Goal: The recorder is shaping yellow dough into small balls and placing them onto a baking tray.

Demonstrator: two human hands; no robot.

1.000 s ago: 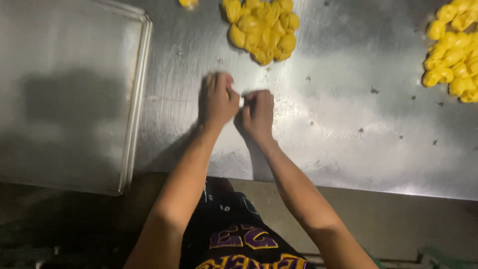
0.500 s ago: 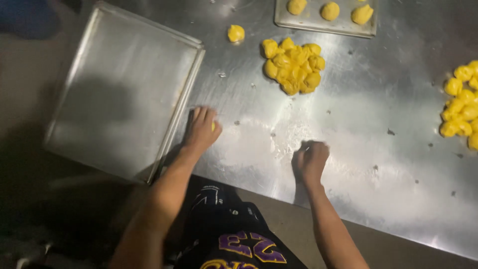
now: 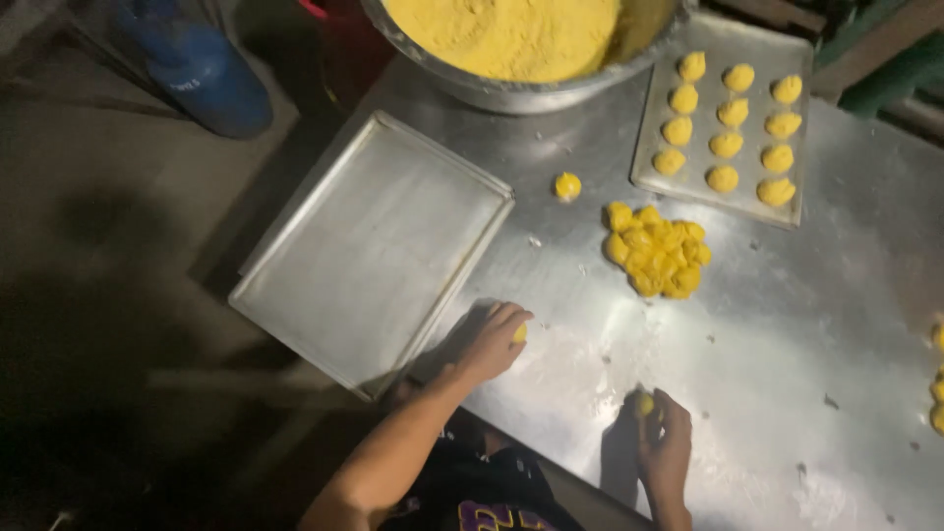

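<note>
Both hands are low over the table and well apart. The left hand [image 3: 492,339] reaches forward on a bare, nearly straight forearm, palm down, fingers curled in a loose cup. The right hand [image 3: 665,447] sits nearer the body, wrist bent, fingers folded inward and thumb tucked against them, its forearm almost out of view

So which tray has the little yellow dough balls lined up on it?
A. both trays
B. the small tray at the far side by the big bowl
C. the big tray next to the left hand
B: the small tray by the big bowl carries rows of yellow dough balls, while the big tray beside the left hand holds none.
</note>
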